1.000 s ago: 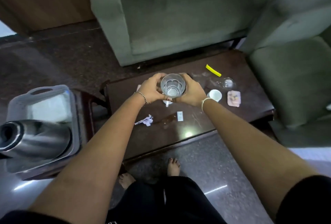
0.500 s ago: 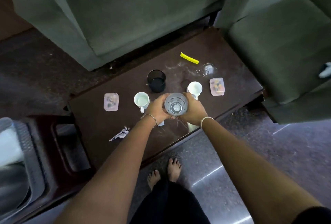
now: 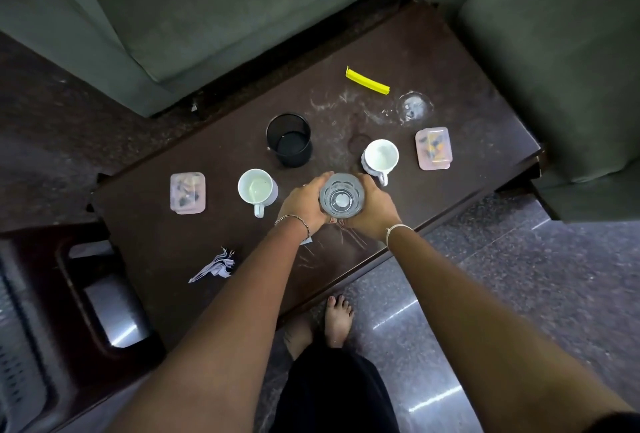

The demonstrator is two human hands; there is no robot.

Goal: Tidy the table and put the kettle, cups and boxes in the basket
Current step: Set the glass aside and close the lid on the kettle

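Over the near edge of the desk (image 3: 433, 51) you hold a clear glass (image 3: 341, 199) upright, its mouth facing up at you and its long axis vertical, so you see straight down to its base. Your left hand (image 3: 303, 202) wraps its left side and your right hand (image 3: 372, 211) wraps its right, the fingers of both curled close round the wall. Whether the glass touches the desk you cannot tell from above.

Just left of your left hand a white cup (image 3: 257, 189) stands upright, handle toward you. A second white cup (image 3: 380, 156) stands just beyond your right hand, its handle also toward you. Between them, farther back, a black mesh cup (image 3: 289, 140) stands open-mouthed. One pink box (image 3: 187, 193) lies flat near the left end, another pink box (image 3: 434, 148) near the right end. A yellow clip (image 3: 367, 80) lies at a slant toward the far side, and crumpled paper (image 3: 214, 266) sits by your left forearm. A grey slotted basket (image 3: 14, 363) shows blurred at the left edge.
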